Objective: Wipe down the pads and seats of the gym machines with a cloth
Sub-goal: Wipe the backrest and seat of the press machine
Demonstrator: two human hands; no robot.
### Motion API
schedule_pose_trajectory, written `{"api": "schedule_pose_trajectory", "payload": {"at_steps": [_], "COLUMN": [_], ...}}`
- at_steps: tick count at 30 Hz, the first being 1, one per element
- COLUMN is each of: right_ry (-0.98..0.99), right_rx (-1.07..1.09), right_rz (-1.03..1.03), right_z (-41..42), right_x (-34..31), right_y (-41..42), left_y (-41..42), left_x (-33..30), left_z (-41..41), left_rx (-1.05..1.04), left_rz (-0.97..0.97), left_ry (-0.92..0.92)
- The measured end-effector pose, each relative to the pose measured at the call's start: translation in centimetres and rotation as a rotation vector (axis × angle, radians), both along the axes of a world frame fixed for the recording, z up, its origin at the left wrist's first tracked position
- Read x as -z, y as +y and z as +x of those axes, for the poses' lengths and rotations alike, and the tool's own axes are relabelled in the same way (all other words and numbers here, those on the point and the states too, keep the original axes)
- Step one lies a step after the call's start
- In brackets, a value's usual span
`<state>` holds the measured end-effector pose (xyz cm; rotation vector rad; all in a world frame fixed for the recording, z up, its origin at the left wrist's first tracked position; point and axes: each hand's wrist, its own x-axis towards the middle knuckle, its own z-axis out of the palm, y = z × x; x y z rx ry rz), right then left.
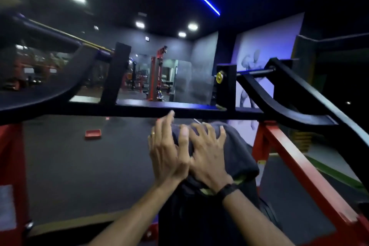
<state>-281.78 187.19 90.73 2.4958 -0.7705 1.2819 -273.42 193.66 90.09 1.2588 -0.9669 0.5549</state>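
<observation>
A dark grey cloth (237, 152) is draped over the top of a black machine pad (199, 223) in the lower middle of the view. My left hand (167, 150) lies on the cloth's left side with fingers spread and fairly straight, a ring on one finger. My right hand (207, 156) presses flat on the cloth beside it, fingers spread, a black band on the wrist. The two hands touch at the thumbs. Most of the pad's top is hidden under the cloth and hands.
A black crossbar (139, 109) of the machine runs just beyond my fingertips. Red frame beams (299, 164) slope down on the right and stand at the left (10, 156). A small red object (92, 133) lies on the dark floor. Other machines stand far back.
</observation>
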Motion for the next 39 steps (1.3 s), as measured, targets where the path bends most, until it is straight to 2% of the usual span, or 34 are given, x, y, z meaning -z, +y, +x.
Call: {"api": "schedule_pose_trajectory", "payload": {"at_steps": [5, 11, 15, 22, 28, 31, 36, 39], "right_ry": [0.055, -0.020, -0.049, 0.001, -0.023, -0.002, -0.010, -0.025], "right_rx": [-0.013, -0.038, -0.014, 0.096, 0.086, 0.180, 0.239, 0.275], "right_rz": [0.051, 0.054, 0.069, 0.049, 0.054, 0.053, 0.258, 0.219], "right_z": [0.0, -0.4, -1.2, -1.0, -0.1, -0.7, -1.5, -1.6], "right_x": [-1.1, -2.1, -1.8, -0.5, -0.1, -0.1, 0.0, -0.2], "right_y": [-1.1, -2.0, -2.4, -0.4, 0.9, 0.6, -0.1, 0.1], "left_y": [0.5, 0.6, 0.9, 0.7, 0.8, 0.9, 0.8, 0.8], "left_x": [0.4, 0.7, 1.1, 1.1, 1.0, 1.2, 1.2, 1.2], "left_z": [0.0, 0.3, 0.2, 0.3, 0.2, 0.0, 0.0, 0.0], "left_rx": [0.028, -0.059, -0.071, -0.017, -0.020, -0.034, -0.020, -0.009], "left_rz": [-0.031, 0.016, 0.017, -0.195, -0.216, -0.165, -0.144, -0.161], "left_ry": [-0.046, -0.251, -0.312, -0.057, -0.134, -0.157, -0.104, -0.091]}}
